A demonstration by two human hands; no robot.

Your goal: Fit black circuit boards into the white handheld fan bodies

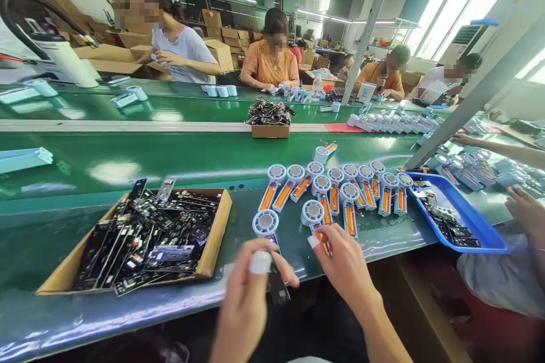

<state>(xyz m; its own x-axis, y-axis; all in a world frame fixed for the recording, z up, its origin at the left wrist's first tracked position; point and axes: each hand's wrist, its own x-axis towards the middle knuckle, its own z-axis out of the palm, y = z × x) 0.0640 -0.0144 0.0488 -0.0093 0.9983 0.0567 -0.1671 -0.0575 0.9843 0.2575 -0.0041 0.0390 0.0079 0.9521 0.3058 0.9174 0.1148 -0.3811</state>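
- Gripping a dark circuit board (pixel 280 288) in the left hand (pixel 250 289), blurred, just over the table's (pixel 238 204) near edge; wearing a white cover (pixel 260 262) on one digit.
- Touching the orange-filled handle of a light-blue round-headed unit (pixel 313 212) with the right hand (pixel 343 261), thumb and fingertips curled in; cannot tell how firmly gripped.
- Lying just beyond the left hand: another round-headed unit (pixel 265 223), handle partly hidden.
- Grouped beyond the right hand, between carton and tray: more such units (pixel 349 193), round ends mostly away from the near edge, orange strips showing.
- Standing left of the hands, near the near edge: an open carton (pixel 221 232) heaped with dark circuit boards (pixel 149 238).
- Resting to the right, by the near edge: a blue tray (pixel 489 238) holding more boards, close to a co-worker's hand (pixel 523 210).
- Placed farther across: a small box (pixel 270 131) piled with dark parts (pixel 269 112).
- Seated along the far side: several people (pixel 272 62).
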